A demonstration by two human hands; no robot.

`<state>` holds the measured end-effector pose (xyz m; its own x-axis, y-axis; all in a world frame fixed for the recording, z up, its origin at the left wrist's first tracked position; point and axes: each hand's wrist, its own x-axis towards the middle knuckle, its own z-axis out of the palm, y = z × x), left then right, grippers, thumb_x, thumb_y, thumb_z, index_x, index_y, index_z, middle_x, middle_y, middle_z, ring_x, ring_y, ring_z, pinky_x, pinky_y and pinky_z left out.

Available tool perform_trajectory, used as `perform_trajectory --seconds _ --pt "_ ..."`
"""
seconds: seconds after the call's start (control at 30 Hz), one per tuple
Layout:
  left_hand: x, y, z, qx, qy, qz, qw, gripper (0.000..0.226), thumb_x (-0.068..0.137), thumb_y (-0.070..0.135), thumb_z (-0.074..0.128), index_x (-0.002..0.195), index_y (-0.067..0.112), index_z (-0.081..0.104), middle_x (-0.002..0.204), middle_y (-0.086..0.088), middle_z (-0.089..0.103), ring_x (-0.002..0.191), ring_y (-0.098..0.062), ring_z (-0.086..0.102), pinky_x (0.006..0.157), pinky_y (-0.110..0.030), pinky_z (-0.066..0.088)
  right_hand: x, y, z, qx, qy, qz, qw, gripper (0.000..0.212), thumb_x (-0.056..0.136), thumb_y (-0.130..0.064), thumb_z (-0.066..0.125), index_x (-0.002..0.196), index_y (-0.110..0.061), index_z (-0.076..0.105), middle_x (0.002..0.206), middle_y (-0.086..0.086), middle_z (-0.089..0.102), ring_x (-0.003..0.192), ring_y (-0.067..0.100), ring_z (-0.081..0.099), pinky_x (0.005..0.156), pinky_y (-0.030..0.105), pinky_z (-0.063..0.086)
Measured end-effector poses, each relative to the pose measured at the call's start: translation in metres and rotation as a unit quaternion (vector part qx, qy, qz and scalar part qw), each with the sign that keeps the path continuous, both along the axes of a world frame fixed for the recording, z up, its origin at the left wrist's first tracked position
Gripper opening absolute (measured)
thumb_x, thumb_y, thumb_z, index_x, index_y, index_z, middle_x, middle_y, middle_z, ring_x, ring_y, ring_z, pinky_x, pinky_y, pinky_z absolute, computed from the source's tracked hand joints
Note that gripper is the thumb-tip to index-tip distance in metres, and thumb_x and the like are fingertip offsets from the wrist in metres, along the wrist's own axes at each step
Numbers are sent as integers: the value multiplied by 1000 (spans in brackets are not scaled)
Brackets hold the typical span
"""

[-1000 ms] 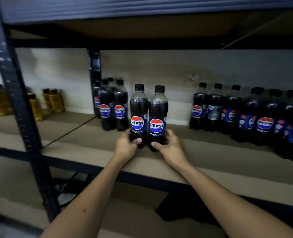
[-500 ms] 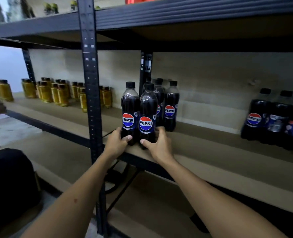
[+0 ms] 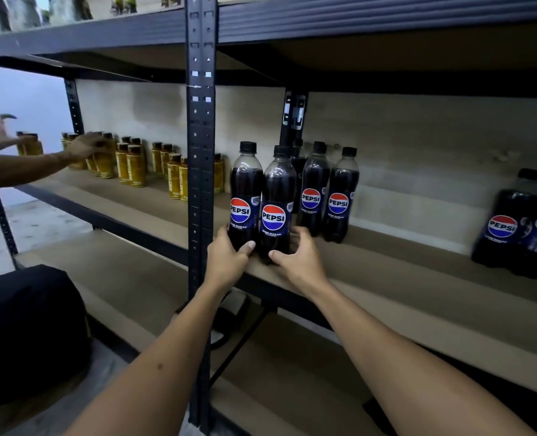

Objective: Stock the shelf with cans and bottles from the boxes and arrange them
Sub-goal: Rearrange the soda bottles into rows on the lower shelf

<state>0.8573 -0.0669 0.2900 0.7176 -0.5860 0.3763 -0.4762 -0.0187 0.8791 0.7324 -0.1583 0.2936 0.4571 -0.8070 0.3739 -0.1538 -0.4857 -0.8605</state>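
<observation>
From your head camera: a black upright post [image 3: 200, 184] stands just left of your bottles, more Pepsi bottles [image 3: 325, 193] close behind, yellow bottles [image 3: 128, 165] further left. Your left hand [image 3: 228, 262] grips the left Pepsi bottle [image 3: 244, 196], your right hand [image 3: 300, 262] the right Pepsi bottle [image 3: 276, 206], both upright at the shelf [image 3: 387, 278] front edge.

Two upright Pepsi bottles [image 3: 262, 199], side by side, just right of the shelf post [image 3: 200, 184]. Left hand [image 3: 226, 262] grips one base, right hand [image 3: 298, 262] the other. Yellow bottles [image 3: 128, 165] left of the post.
</observation>
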Motion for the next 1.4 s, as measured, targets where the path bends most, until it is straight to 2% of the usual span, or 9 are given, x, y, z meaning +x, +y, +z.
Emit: perform_trajectory --seconds 0.17,0.3,0.53,0.7,0.87,1.03,1.23,1.33,1.4 --pt "-2 -1 2 0 20 32 999 47 88 16 70 130 8 52 122 -9 63 115 -23 58 85 -24 40 2 -1 -3 -8 -6 3 1000 64 76 -18 81 130 -23 47 118 -9 61 112 11 59 99 35 49" --pt "-4 -2 4 2 20 45 999 45 88 16 70 129 8 53 123 -9 63 116 -23 57 86 -24 39 4 -2 -5 -20 0 -4 1000 64 74 -24 82 128 -26 46 122 -5 63 113 13 59 99 40 50" --pt "-4 -4 4 11 26 58 998 43 89 16 70 127 8 52 123 -11 62 116 -25 58 84 -25 41 3 -1 -4 -32 0 -9 999 65 73 -23 83 128 -24 48 119 -3 65 109 14 61 97 39 52" --pt "-4 -5 4 14 24 59 998 43 89 16 69 127 7 51 124 -11 61 117 -26 57 83 -26 41 0 1 -3 -32 6 -3 999 65 76 -24 81 131 -23 47 122 -4 63 111 12 59 97 34 50" --pt "-2 -9 4 33 23 65 997 41 90 18 68 126 6 51 126 -14 60 118 -28 56 84 -28 41 -1 4 -1 -27 4 -4 1000 64 77 -21 81 131 -22 47 116 -6 62 105 7 56 92 26 47" --pt "-9 -8 0 38 12 76 996 41 90 20 68 125 7 50 124 -14 59 116 -29 57 88 -32 45 -5 6 -1 -10 5 -3 1000 63 79 -21 80 133 -21 48 113 -10 60 108 8 57 94 27 48" --pt "-46 10 1 20 -57 131 990 58 83 1 65 136 12 43 129 -9 53 120 -25 53 98 -35 44 -36 0 -1 51 27 -45 997 61 85 -19 75 139 -14 47 131 5 58 116 17 57 100 36 49" --pt "-72 12 2 50 -145 153 976 51 84 4 63 131 14 46 122 -7 52 114 -22 50 97 -35 44 -70 -2 1 54 44 -65 995 58 89 -17 71 140 -14 45 134 6 55 119 19 55 102 37 47" --pt "-93 6 4 63 -196 122 971 41 87 7 58 126 15 50 117 -5 54 108 -19 49 94 -33 44 -99 -6 2 43 80 -71 993 58 90 -17 68 142 -15 43 138 6 52 124 21 52 105 39 45"
